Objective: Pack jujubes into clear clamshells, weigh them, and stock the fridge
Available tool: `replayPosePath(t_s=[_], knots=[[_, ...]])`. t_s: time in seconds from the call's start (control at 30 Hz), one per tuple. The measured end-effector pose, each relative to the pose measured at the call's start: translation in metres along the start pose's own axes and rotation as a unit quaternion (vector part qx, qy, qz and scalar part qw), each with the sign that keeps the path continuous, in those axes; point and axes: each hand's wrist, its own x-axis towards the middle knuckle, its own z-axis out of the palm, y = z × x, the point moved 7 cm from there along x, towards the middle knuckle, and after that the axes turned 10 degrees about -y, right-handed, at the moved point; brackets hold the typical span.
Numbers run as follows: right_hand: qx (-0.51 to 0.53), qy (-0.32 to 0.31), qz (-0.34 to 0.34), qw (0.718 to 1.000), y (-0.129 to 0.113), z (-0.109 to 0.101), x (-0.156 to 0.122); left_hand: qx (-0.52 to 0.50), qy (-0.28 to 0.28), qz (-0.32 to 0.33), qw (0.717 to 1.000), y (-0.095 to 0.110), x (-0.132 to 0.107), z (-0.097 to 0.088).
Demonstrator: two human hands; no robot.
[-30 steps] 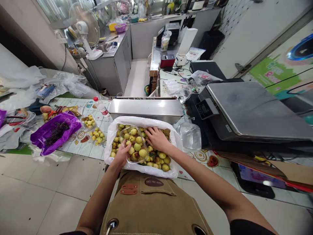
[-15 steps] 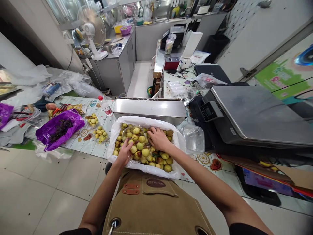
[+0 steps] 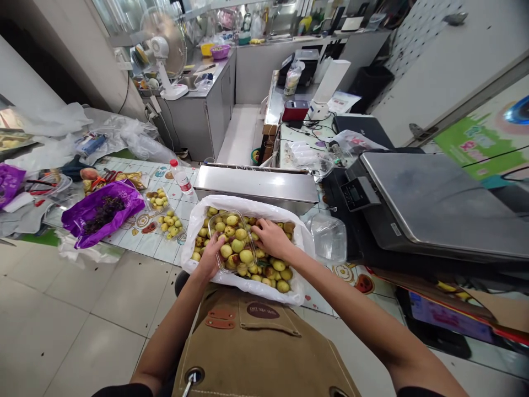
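Observation:
A box lined with a white plastic bag (image 3: 303, 275) stands before me, filled with yellow-green jujubes (image 3: 283, 285), some with brown patches. On top of them rests a clear plastic punnet (image 3: 211, 223) holding several jujubes. My left hand (image 3: 211, 258) grips its left side, thumb over the rim. Just right of the punnet, my right hand (image 3: 270, 237) reaches among the fruit with fingers bent down and closed around a jujube; the fingertips are partly hidden. A stack of clear punnets (image 3: 329, 237) lies right of the box.
Two filled punnets (image 3: 170, 225) and a purple bag (image 3: 134, 198) of dark grapes lie left. A red-capped bottle (image 3: 181, 177) stands behind them. Beyond the box is a long metal case (image 3: 256, 184); a weighing scale (image 3: 438, 198) occupies the right side.
My right hand has shifted slightly right and its fingers have drawn in more tightly. The left hand keeps its grip on the punnet. The whole view has shifted a little.

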Motion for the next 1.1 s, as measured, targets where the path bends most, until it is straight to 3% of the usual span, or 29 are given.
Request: replayPosePath(t_s=[0.27, 0.77, 1.1], knots=[[-0.02, -0.112, -0.022, 0.993, 0.001, -0.008, 0.011, -0.049, -0.014, 0.009, 0.999, 0.002, -0.001, 0.004], [-0.033, -0.19, -0.069, 0.979, -0.004, -0.024, 0.016, -0.057, -0.021, 0.011, 0.998, 0.001, 0.001, 0.006], [-0.048, -0.181, -0.093, 0.978, -0.008, -0.026, 0.006, -0.052, -0.018, -0.006, 0.998, -0.002, 0.001, 0.004]])
